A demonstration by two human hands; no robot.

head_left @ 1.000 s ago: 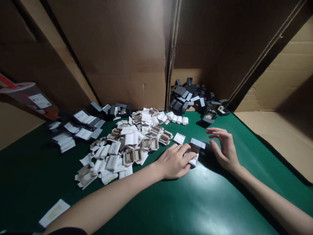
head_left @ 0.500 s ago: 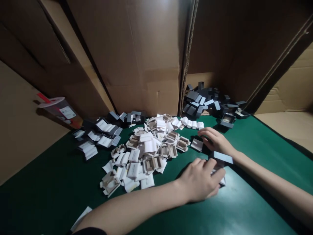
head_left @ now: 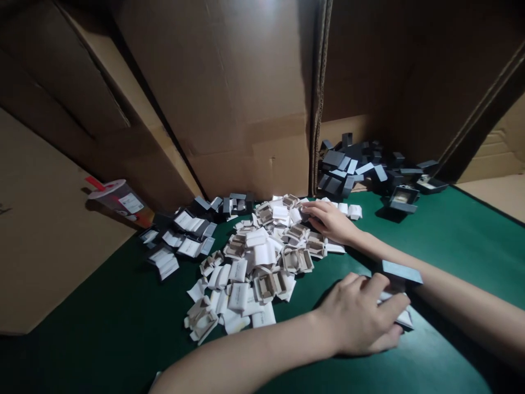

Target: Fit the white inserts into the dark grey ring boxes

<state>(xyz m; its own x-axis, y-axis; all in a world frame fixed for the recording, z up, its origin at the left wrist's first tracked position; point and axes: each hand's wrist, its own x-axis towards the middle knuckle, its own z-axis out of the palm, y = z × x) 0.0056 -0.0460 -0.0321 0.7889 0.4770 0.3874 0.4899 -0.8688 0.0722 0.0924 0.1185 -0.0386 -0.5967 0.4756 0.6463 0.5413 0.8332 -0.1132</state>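
My left hand is wrapped around a small black jewellery box, resting low over the green table. The box's lid stands raised, and white lining shows past my fingers, which hide much of the rest. My right hand reaches over the right edge of a heap of white folded card inserts. Its fingers stretch out to the left with a gap above the thumb, and the fingertips are at the inserts. A flat white piece lies just below this hand.
More black boxes with white linings lie open left of the heap. Another pile of dark boxes sits at the back right, near an open box. A drink cup leans at the left. Cardboard walls enclose the back.
My right hand has moved left and away from me, from the table beside the flat white piece onto the heap. My left hand keeps hold of the box. The view has shifted slightly left.
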